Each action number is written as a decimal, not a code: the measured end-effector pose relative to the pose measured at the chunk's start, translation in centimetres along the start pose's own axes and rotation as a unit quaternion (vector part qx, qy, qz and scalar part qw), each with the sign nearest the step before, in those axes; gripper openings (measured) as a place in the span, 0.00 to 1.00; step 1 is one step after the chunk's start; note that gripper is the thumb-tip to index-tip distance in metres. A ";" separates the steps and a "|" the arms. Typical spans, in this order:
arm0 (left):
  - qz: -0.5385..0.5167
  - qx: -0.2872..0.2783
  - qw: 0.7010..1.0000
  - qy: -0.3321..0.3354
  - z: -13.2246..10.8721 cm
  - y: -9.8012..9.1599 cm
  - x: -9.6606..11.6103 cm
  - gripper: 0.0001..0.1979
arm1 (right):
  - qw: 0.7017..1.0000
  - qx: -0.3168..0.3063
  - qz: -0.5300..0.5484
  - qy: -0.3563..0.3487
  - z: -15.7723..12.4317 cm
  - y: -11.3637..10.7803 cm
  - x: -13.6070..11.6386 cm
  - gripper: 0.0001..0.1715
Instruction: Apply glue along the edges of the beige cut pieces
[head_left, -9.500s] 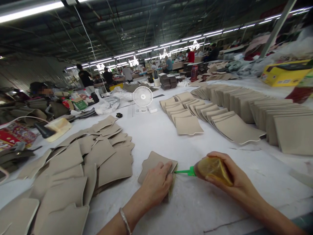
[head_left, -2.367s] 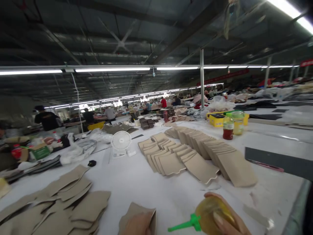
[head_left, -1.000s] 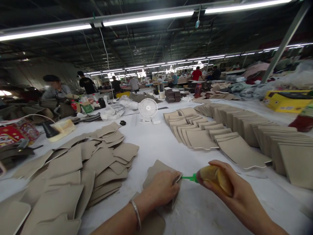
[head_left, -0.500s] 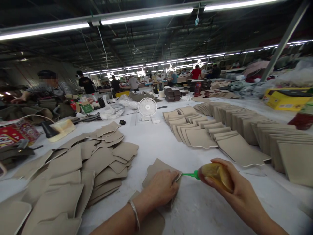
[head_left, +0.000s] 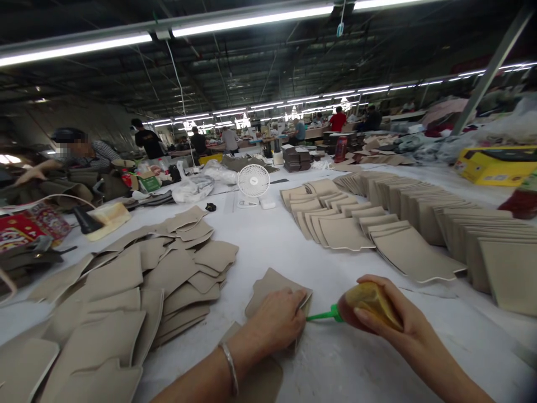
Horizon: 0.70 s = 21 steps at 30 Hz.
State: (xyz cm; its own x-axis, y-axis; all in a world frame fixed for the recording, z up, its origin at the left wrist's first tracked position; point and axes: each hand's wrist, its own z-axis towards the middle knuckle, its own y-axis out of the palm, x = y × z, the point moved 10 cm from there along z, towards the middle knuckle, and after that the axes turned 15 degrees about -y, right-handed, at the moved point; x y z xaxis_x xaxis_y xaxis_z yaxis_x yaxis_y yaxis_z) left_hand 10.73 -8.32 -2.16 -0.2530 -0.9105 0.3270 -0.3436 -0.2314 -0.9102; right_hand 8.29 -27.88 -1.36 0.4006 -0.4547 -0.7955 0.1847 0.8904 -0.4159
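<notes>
My left hand (head_left: 279, 319), with a silver bangle on the wrist, is closed on a taupe leather-like piece (head_left: 268, 286) and lifts its right edge. Part of that piece is hidden under the fingers. In my right hand (head_left: 398, 313) is a squeeze bottle (head_left: 364, 305) of amber liquid, tilted on its side. Its thin green nozzle (head_left: 323, 315) points left, and the tip reaches the raised edge beside my left fingers. Another taupe piece (head_left: 262, 380) lies under my left forearm.
Loose taupe pieces (head_left: 113, 313) are heaped at left. Overlapping rows of such pieces (head_left: 419, 246) spread at right. A small white fan (head_left: 253, 182) stands ahead, a yellow box (head_left: 495, 166) at far right. A person (head_left: 84, 148) works at far left.
The bottle's nozzle tip has moved down along the raised edge, closer to my left fingers. My left hand keeps its grip on the piece. The view has shifted slightly.
</notes>
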 end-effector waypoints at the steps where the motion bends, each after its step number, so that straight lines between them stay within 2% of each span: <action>1: -0.001 0.001 1.000 0.000 0.0 0.0 0.0 0.20 | 1.000 0.000 0.010 0.007 -0.1 0.0 0.2 0.30; 5: -0.004 0.000 1.000 -0.001 0.1 0.1 -0.2 0.20 | 1.000 0.021 0.010 0.017 -0.4 -0.4 0.3 0.30; 9: -0.020 -0.007 1.000 0.007 0.2 0.3 -0.3 0.23 | 0.999 -0.012 0.049 0.018 -0.8 0.7 -0.2 0.28; 14: -0.023 -0.007 1.000 0.008 0.2 0.3 -0.4 0.24 | 0.998 0.018 0.050 0.021 -1.6 0.5 -0.1 0.29; 18: -0.023 -0.008 1.000 0.003 0.1 0.4 -0.5 0.25 | 0.996 -0.015 0.080 0.021 -2.3 1.6 -0.2 0.27; 21: -0.020 -0.007 1.000 -0.004 0.0 0.6 -0.6 0.25 | 0.997 0.013 0.072 0.022 -2.7 1.2 -0.5 0.26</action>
State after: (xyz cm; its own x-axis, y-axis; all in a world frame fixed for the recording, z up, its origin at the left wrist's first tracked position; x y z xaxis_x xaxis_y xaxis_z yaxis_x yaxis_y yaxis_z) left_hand 10.73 -7.93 -2.87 -0.2307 -0.9034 0.3613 -0.3658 -0.2636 -0.8926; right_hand 5.87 -26.59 -2.62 0.3843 -0.3221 -0.8652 0.1523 0.9464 -0.2847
